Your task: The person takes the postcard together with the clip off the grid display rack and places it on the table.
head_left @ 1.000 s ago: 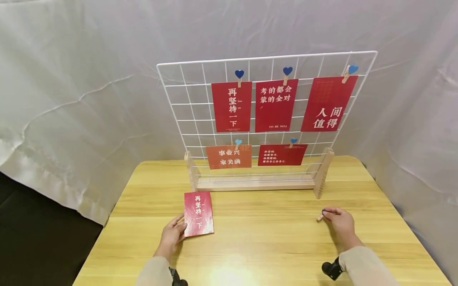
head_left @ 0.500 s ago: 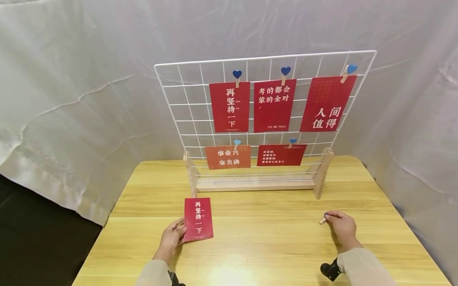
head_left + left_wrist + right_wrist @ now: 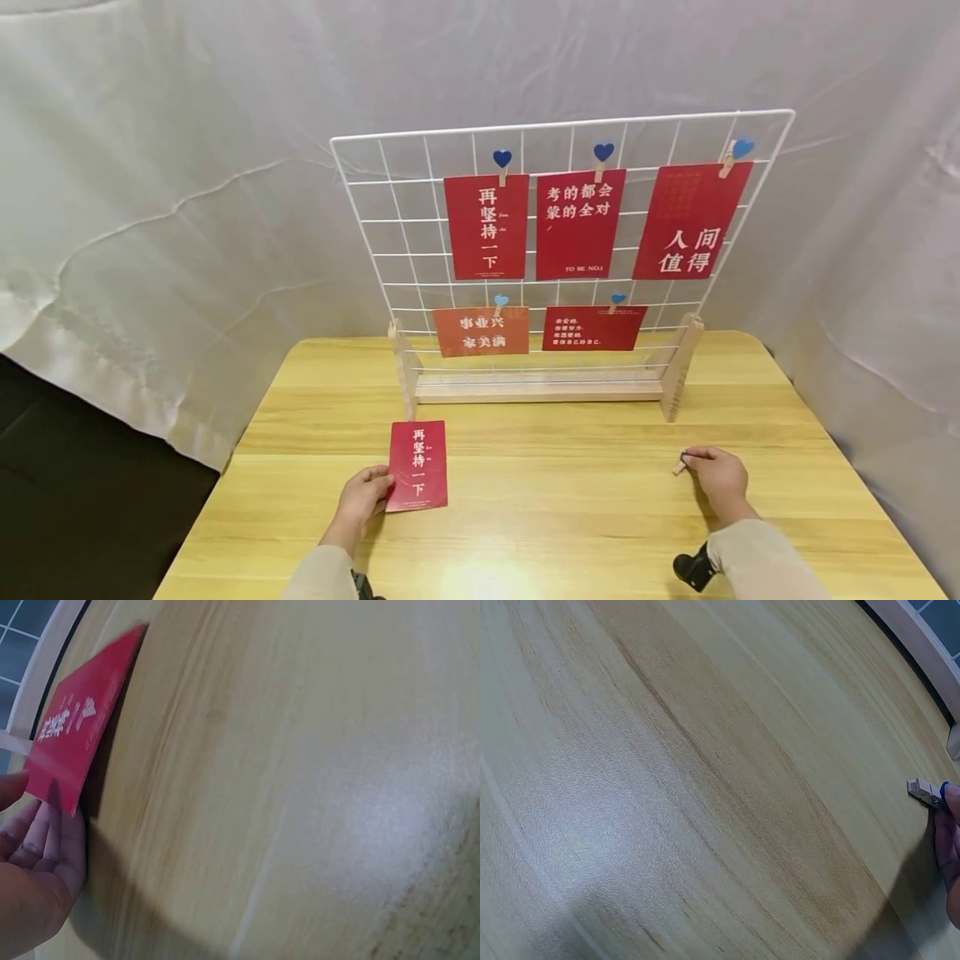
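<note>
My left hand [image 3: 363, 497] pinches the lower left corner of a red card [image 3: 417, 465] with white characters, near the front left of the wooden table [image 3: 570, 508]. In the left wrist view the card [image 3: 75, 739] is tilted up off the table, with my fingers [image 3: 41, 844] under its edge. My right hand [image 3: 718, 477] rests at the right and pinches a small wooden clothespin [image 3: 679, 465] with a blue top. In the right wrist view the clothespin [image 3: 924, 791] sticks out from my fingertips [image 3: 949, 832] just above the table.
A white wire grid [image 3: 405, 250] stands upright in a wooden base [image 3: 540, 388] at the back of the table. Several red cards hang on it from blue heart clips [image 3: 502, 158]. A white cloth [image 3: 187, 167] hangs behind. The floor at the left is dark.
My left hand has drawn the red card a little toward me. My right hand, with the clothespin, has also slid slightly nearer. The grid has not moved.
</note>
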Available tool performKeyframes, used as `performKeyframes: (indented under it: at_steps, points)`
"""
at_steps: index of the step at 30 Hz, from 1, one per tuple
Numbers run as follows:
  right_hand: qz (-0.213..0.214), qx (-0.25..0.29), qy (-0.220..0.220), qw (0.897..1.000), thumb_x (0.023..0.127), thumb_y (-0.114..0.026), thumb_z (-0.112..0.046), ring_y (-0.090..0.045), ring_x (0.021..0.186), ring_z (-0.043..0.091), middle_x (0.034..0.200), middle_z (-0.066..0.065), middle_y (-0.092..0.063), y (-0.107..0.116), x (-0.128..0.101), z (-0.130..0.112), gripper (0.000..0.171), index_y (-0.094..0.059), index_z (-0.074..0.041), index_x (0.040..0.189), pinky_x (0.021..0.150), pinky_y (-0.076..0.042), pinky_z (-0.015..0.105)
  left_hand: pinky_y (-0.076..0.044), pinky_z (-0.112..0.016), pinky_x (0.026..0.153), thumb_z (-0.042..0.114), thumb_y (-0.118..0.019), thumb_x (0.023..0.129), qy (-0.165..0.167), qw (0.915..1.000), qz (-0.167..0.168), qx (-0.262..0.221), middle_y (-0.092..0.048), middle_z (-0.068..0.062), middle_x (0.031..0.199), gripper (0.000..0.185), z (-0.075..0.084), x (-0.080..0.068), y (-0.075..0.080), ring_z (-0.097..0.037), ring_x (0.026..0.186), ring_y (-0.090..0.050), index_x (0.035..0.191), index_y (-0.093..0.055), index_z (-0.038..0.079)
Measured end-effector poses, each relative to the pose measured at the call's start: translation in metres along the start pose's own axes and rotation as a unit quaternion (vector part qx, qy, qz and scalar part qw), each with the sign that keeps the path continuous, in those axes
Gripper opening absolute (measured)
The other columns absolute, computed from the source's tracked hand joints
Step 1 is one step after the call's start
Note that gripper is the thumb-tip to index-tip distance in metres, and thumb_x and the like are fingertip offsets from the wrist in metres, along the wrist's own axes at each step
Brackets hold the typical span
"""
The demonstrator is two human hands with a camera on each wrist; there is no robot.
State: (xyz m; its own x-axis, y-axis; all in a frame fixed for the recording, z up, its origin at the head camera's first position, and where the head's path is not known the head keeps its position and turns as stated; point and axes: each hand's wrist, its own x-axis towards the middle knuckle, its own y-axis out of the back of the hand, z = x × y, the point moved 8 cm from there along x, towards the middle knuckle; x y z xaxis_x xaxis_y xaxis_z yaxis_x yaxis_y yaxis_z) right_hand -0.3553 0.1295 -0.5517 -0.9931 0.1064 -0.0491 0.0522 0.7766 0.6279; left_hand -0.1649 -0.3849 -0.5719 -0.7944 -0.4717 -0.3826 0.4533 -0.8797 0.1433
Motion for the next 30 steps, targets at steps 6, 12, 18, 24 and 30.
performKeyframes:
  at_steps: [6, 12, 18, 24, 30]
  points:
    - [-0.011, -0.038, 0.025, 0.999, 0.079, -0.06, -0.011, -0.048, 0.089, 0.042, 0.088, 0.021, -0.06, 0.001, -0.001, -0.004, 0.024, -0.06, 0.01, 0.091, 0.076, -0.037, 0.045, -0.041, -0.044, 0.083, 0.01, -0.048, 0.086, 0.003, 0.9999, 0.003, 0.015, -0.048, -0.028, 0.111, 0.038, 0.003, -0.002, 0.001, -0.037, 0.101, -0.047, 0.115, -0.042, -0.014]
    - [-0.005, -0.046, 0.038, 0.998, 0.079, -0.061, -0.021, -0.051, 0.084, 0.038, 0.086, 0.019, -0.061, 0.005, 0.002, -0.001, 0.029, -0.062, 0.006, 0.09, 0.072, -0.039, 0.042, -0.04, -0.044, 0.085, 0.012, -0.048, 0.087, -0.002, 0.9995, -0.001, 0.031, -0.047, -0.029, 0.111, 0.038, 0.004, -0.003, 0.005, -0.039, 0.103, -0.045, 0.113, -0.042, -0.015]
    - [-0.016, -0.045, 0.025, 0.999, 0.082, -0.057, -0.021, -0.051, 0.085, 0.037, 0.09, 0.021, -0.06, 0.009, 0.0, -0.005, 0.031, -0.06, 0.007, 0.095, 0.068, -0.041, 0.039, -0.041, -0.042, 0.084, 0.012, -0.046, 0.087, -0.008, 0.9992, -0.006, 0.038, -0.043, -0.029, 0.116, 0.039, 0.007, -0.005, 0.01, -0.04, 0.103, -0.044, 0.116, -0.04, -0.013]
    - [-0.057, -0.027, 0.021, 0.998, 0.086, -0.05, -0.021, -0.048, 0.092, 0.039, 0.101, 0.026, -0.054, 0.008, -0.003, -0.021, 0.039, -0.051, 0.011, 0.109, 0.069, -0.043, 0.04, -0.041, -0.043, 0.084, 0.011, -0.046, 0.088, -0.027, 0.9991, -0.008, 0.031, -0.044, -0.03, 0.113, 0.039, 0.018, -0.007, 0.013, -0.04, 0.104, -0.044, 0.118, -0.038, -0.013]
    - [-0.075, -0.006, 0.042, 0.996, 0.088, -0.048, -0.032, -0.046, 0.098, 0.038, 0.109, 0.025, -0.051, 0.009, -0.003, -0.047, 0.049, -0.048, 0.008, 0.115, 0.076, -0.041, 0.046, -0.038, -0.046, 0.087, 0.015, -0.046, 0.088, -0.043, 0.999, -0.007, 0.011, -0.041, -0.032, 0.117, 0.044, 0.026, -0.003, 0.014, -0.042, 0.108, -0.041, 0.122, -0.036, -0.012]
